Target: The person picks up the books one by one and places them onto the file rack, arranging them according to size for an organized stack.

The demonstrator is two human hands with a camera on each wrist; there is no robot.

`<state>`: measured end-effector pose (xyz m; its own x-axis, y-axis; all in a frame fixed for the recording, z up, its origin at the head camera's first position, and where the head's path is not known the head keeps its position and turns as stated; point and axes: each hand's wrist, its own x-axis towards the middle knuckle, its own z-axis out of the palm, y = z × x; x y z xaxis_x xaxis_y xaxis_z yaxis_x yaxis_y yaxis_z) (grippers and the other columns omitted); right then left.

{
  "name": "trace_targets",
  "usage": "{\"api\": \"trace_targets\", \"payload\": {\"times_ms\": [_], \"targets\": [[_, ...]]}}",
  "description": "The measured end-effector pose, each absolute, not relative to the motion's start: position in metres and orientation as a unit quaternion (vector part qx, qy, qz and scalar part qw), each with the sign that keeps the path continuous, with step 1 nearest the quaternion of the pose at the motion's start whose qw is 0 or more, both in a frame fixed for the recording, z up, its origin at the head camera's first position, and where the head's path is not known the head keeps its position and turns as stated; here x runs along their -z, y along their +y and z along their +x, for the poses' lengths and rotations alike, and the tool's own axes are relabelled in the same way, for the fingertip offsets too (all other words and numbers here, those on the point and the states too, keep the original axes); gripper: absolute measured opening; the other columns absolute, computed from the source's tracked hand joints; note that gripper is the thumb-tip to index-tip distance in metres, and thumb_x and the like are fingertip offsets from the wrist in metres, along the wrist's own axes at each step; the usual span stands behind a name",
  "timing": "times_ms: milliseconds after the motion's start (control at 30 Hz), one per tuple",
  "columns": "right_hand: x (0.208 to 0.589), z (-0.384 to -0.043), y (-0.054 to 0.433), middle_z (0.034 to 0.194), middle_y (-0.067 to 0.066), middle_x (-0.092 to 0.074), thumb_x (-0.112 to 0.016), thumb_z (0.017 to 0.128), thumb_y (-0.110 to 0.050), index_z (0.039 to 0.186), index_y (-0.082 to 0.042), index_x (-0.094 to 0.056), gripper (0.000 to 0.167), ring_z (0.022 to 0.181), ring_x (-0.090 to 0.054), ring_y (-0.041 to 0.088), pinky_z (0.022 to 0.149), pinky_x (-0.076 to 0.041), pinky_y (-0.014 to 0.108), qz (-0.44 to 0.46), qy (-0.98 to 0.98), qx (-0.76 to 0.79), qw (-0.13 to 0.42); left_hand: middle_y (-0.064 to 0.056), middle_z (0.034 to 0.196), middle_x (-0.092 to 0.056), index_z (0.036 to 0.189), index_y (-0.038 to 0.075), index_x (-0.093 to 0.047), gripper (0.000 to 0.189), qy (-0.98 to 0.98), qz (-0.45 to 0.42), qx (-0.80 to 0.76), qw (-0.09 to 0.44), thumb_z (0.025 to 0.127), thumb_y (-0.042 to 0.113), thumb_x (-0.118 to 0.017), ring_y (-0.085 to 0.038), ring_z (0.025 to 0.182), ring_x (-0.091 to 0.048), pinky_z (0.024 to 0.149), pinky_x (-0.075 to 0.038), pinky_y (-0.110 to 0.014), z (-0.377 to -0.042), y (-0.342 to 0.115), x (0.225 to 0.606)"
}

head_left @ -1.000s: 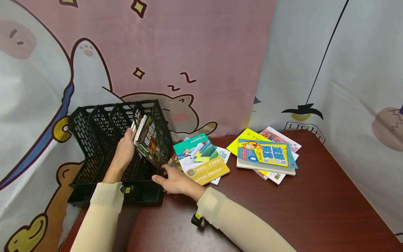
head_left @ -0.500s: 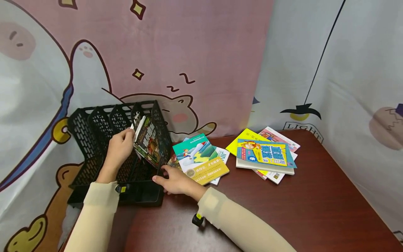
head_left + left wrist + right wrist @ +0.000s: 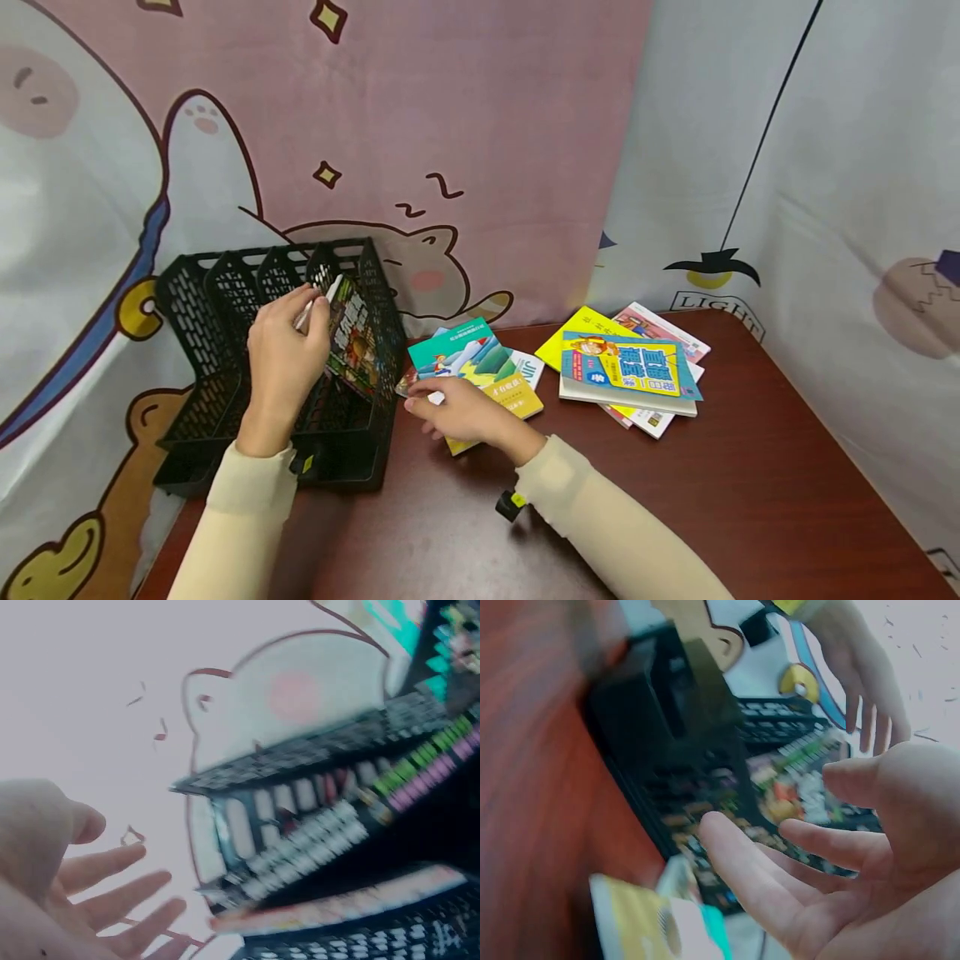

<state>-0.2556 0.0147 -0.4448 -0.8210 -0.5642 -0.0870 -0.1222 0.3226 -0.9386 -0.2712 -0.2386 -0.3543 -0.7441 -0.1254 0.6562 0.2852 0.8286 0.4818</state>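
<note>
A black mesh file rack (image 3: 341,468) with several upright compartments stands at the left of the table. In its right part leans a dark comic-style book (image 3: 354,342), its spine toward me. A second, pale-edged book (image 3: 345,900) is beside it in the left wrist view. My left hand (image 3: 283,362) hovers in front of these books; its fingers are spread and hold nothing in the left wrist view. To the right of the rack, my right hand (image 3: 465,412) is over a green and yellow book (image 3: 461,342), fingers loosely bent, holding nothing.
Under the green and yellow book lies a white book (image 3: 529,367). Farther right is a loose pile with a blue book (image 3: 626,367) on top, a yellow book (image 3: 581,329) and a pink book (image 3: 663,327). A printed cloth hangs behind the brown table (image 3: 750,467).
My left hand has let go of the books in the rack and drawn toward me. The right hand has left the rack's front corner and moved right over the green and yellow book.
</note>
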Motion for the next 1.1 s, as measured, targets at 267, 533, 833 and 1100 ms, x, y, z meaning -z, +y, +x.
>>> {"api": "trace_targets", "payload": {"times_ms": [267, 533, 833, 1100], "targets": [[0.428, -0.265, 0.069, 0.133, 0.020, -0.077, -0.062, 0.114, -0.037, 0.145, -0.007, -0.070, 0.044, 0.102, -0.083, 0.038, 0.085, -0.069, 0.045, -0.169, 0.823, 0.521, 0.148, -0.008, 0.105, -0.087, 0.119, 0.009, -0.086, 0.030, -0.860, -0.108, 0.335, 0.369, 0.114, 0.026, -0.062, -0.024, 0.081, -0.079, 0.074, -0.056, -0.019, -0.254, -0.210, 0.347], [0.430, -0.277, 0.105, 0.123, 0.015, -0.080, -0.061, 0.113, -0.039, 0.139, -0.011, -0.075, 0.040, 0.100, -0.080, 0.031, 0.084, -0.063, 0.038, -0.102, 0.878, 0.461, 0.081, 0.002, 0.100, -0.084, 0.140, 0.019, -0.077, 0.037, -0.920, -0.137, 0.328, 0.167, 0.114, 0.039, -0.060, -0.008, 0.071, -0.070, 0.071, -0.056, -0.034, -0.244, -0.162, 0.374], [0.439, -0.283, 0.120, 0.129, 0.012, -0.077, -0.062, 0.111, -0.043, 0.135, -0.009, -0.076, 0.044, 0.113, -0.068, 0.031, 0.098, -0.057, 0.047, -0.056, 0.924, 0.375, 0.051, -0.014, 0.125, -0.081, 0.153, 0.006, -0.065, 0.065, -0.959, -0.088, 0.269, -0.014, 0.113, 0.055, -0.057, -0.032, 0.107, -0.079, 0.096, -0.062, -0.055, -0.258, -0.139, 0.433], [0.454, -0.293, 0.129, 0.111, 0.011, -0.075, -0.062, 0.111, -0.043, 0.128, -0.006, -0.078, 0.045, 0.098, -0.065, 0.027, 0.079, -0.053, 0.034, -0.035, 0.942, 0.317, 0.100, -0.021, 0.104, -0.078, 0.102, -0.001, -0.081, 0.057, -0.973, -0.035, 0.226, -0.023, 0.112, 0.051, -0.059, -0.041, 0.093, -0.074, 0.081, -0.060, -0.053, -0.266, -0.139, 0.466]]}}
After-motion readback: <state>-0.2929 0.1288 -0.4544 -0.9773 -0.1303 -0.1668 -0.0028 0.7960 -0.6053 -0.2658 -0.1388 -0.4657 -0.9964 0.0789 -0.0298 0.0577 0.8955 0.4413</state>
